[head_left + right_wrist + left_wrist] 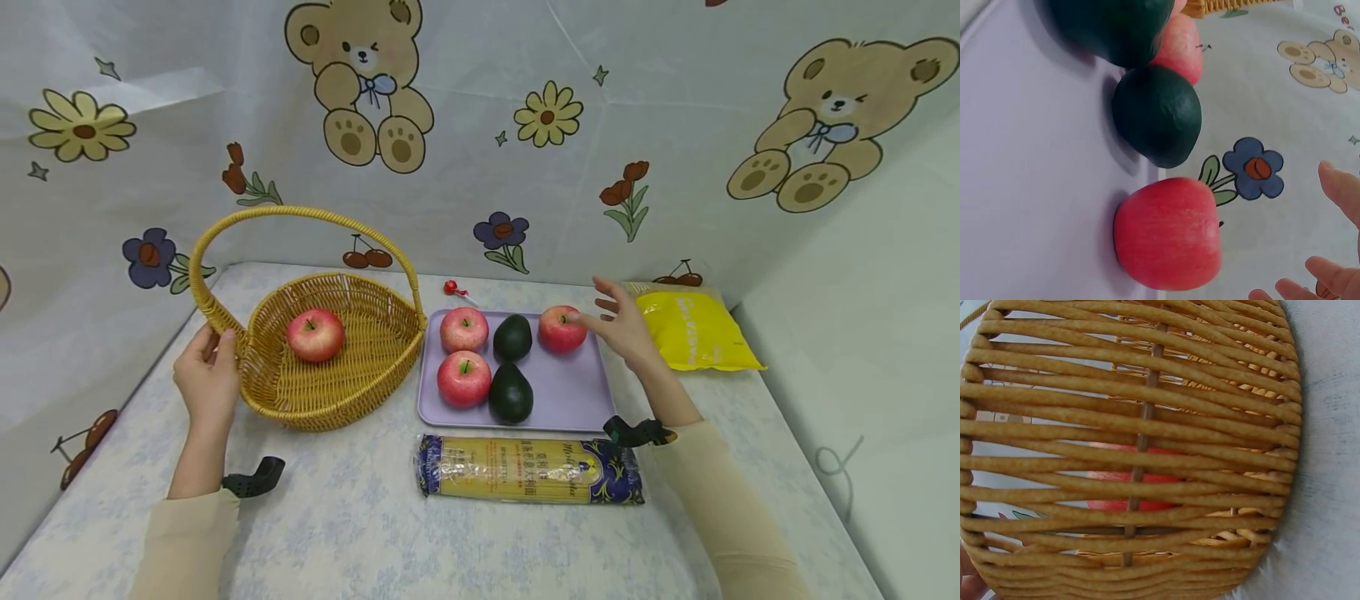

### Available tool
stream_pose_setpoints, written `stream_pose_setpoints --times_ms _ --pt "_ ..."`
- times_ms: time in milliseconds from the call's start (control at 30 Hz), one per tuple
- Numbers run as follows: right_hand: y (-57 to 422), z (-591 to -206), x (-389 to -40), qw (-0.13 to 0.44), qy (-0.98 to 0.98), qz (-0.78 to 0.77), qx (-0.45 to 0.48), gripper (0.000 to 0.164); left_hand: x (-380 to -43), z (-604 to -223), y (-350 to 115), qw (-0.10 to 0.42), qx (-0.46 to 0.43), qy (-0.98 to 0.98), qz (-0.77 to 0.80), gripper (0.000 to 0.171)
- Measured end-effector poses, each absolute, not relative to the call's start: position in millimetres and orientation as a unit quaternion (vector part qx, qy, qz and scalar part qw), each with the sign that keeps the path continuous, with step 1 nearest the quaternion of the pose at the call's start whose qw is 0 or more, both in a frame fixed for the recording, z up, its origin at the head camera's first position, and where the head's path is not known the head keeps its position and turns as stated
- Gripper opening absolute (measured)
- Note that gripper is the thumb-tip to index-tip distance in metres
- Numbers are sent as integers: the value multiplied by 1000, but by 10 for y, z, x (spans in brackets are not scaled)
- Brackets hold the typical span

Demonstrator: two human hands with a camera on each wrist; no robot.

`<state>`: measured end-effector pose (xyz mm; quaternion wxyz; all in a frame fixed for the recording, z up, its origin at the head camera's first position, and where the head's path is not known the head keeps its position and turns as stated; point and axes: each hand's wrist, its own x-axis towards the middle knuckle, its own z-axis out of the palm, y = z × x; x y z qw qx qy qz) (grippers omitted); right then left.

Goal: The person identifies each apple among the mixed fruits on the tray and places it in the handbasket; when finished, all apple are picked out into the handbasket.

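Observation:
My left hand [207, 377] grips the left side of a yellow wicker basket [382, 398], where its handle joins the rim. One red apple [316, 336] lies inside the basket; in the left wrist view it shows through the weave. A lilac tray [570, 400] holds several red apples and two dark green avocados [512, 393]. Over the tray's right end, my right hand [624, 325] has its fingers spread beside the rightmost apple [562, 329]. In the right wrist view a gap separates the fingers from that apple [1167, 234].
A long spaghetti pack [528, 469] lies in front of the tray. Behind my right hand is a yellow pasta bag [693, 332]. A red lollipop [452, 287] lies behind the tray, near the printed backdrop [465, 50]. A white wall borders the table's right side.

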<state>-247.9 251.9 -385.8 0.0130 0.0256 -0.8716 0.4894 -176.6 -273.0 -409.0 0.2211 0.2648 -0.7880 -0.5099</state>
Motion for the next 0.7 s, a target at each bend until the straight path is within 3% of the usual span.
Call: stream_pose_setpoints --times_ms 700 --pt "2599 -4036 -2640 -38 -878 477 1 89 -1748 -4077 -2729 224 258 -792 -506 43"
